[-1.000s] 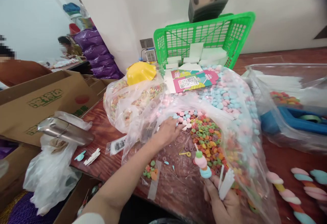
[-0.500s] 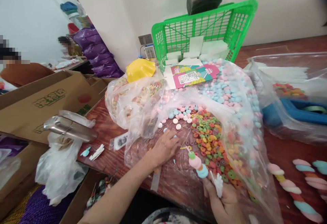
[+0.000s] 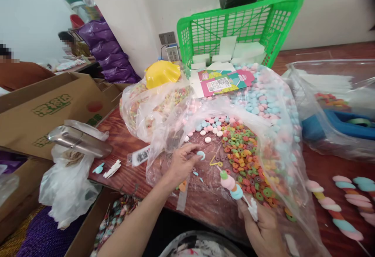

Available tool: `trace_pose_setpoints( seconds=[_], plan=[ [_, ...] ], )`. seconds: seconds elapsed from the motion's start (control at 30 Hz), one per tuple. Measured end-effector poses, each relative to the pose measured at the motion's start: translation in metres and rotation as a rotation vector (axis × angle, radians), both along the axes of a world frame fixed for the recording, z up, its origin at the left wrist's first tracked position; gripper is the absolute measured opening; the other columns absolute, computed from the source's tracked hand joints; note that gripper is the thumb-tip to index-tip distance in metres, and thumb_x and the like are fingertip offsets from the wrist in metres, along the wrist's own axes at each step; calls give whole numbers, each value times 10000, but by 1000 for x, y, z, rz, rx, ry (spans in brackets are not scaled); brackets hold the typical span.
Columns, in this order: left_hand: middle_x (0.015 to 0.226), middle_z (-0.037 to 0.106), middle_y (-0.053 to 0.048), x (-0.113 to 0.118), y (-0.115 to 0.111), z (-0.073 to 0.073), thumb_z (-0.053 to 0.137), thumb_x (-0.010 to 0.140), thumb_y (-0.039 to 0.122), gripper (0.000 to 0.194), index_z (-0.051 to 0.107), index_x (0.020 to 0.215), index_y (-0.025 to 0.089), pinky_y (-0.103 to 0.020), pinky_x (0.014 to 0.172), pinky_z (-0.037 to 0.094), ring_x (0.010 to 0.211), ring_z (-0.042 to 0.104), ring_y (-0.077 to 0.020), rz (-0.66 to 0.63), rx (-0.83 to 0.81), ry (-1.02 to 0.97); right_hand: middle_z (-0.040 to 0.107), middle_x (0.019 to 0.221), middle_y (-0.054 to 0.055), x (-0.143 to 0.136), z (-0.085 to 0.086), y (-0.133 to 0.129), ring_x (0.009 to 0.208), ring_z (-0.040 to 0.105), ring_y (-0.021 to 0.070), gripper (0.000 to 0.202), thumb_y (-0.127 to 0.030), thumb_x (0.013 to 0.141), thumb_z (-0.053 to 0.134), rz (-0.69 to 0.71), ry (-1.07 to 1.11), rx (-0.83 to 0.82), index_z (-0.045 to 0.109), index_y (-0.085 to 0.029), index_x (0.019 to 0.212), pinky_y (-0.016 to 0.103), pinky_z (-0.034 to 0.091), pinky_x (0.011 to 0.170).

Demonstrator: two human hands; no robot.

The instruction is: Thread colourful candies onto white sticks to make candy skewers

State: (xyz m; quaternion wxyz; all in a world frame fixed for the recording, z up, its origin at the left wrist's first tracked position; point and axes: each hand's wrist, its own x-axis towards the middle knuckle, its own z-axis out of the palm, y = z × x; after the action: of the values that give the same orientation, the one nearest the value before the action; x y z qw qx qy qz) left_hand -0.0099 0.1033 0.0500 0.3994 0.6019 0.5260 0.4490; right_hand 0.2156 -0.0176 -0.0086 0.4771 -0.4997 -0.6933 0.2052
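Note:
Between the fingertips of my left hand (image 3: pixel 182 164) is a light blue marshmallow (image 3: pixel 200 155), pinched by its edge above the plastic sheet. My right hand (image 3: pixel 262 227) grips a candy skewer (image 3: pixel 227 182) near its white figure-shaped end (image 3: pixel 252 209). Threaded on the stick are a green ring, a pink marshmallow, an orange ring and a blue marshmallow; its thin tip points up and left. Just beyond the skewer lies a heap of colourful gummy rings (image 3: pixel 244 147). Loose pink, blue and white marshmallows (image 3: pixel 208 140) are scattered behind my left hand.
A green basket (image 3: pixel 240 18) stands at the back, with a printed card (image 3: pixel 225 83) before it. Finished-looking candy skewers (image 3: pixel 334 206) lie at right beside a clear bin (image 3: pixel 331 67). A steel flask (image 3: pixel 80 141) and cardboard boxes (image 3: pixel 52 108) are at left.
My left hand, lowered over the loose candy before, has lifted slightly and now pinches a blue marshmallow. The skewer stays in my right hand; the view has shifted a little.

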Motion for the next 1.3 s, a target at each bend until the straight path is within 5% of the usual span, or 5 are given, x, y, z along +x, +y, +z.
trace_pose_setpoints(
  seconds=[0.27, 0.43, 0.6, 1.07, 1.3],
  plan=[
    [950, 721, -73, 8, 44, -1, 546, 838, 111, 188, 690, 948, 163, -328, 870, 513, 930, 650, -187, -52, 416, 609, 514, 553, -34, 2, -5, -3, 457, 503, 108, 152, -127, 857, 487, 20, -30, -38, 589, -197, 769, 189, 415, 473],
    [925, 688, -92, 33, 75, -9, 493, 791, 33, 240, 668, 872, 174, -355, 851, 506, 926, 618, -215, -212, 435, 862, 511, 543, -24, 2, -2, -4, 452, 499, 119, 205, -169, 878, 471, 4, 0, -80, 556, -206, 695, 201, 421, 471],
    [924, 649, -126, 44, 64, -13, 455, 757, -2, 252, 636, 847, 149, -368, 832, 493, 919, 588, -243, -301, 427, 965, 538, 555, -20, 1, 8, 0, 480, 536, 124, 202, -154, 877, 449, -10, 10, -95, 542, -208, 707, 196, 462, 527],
    [838, 637, -88, 37, 81, -11, 500, 808, 61, 169, 629, 782, 167, -367, 855, 483, 896, 596, -225, -398, 342, 869, 556, 569, -27, 0, 15, 3, 486, 530, 116, 200, -118, 862, 425, 23, 0, -70, 567, -197, 745, 189, 418, 488],
    [905, 691, -81, 37, 57, 5, 485, 873, 192, 281, 663, 1086, 147, -357, 781, 539, 829, 666, -198, -283, 215, 500, 522, 569, -31, 1, 10, -1, 500, 510, 118, 199, -134, 862, 449, -9, 2, -106, 511, -208, 688, 203, 441, 539]
  ],
)
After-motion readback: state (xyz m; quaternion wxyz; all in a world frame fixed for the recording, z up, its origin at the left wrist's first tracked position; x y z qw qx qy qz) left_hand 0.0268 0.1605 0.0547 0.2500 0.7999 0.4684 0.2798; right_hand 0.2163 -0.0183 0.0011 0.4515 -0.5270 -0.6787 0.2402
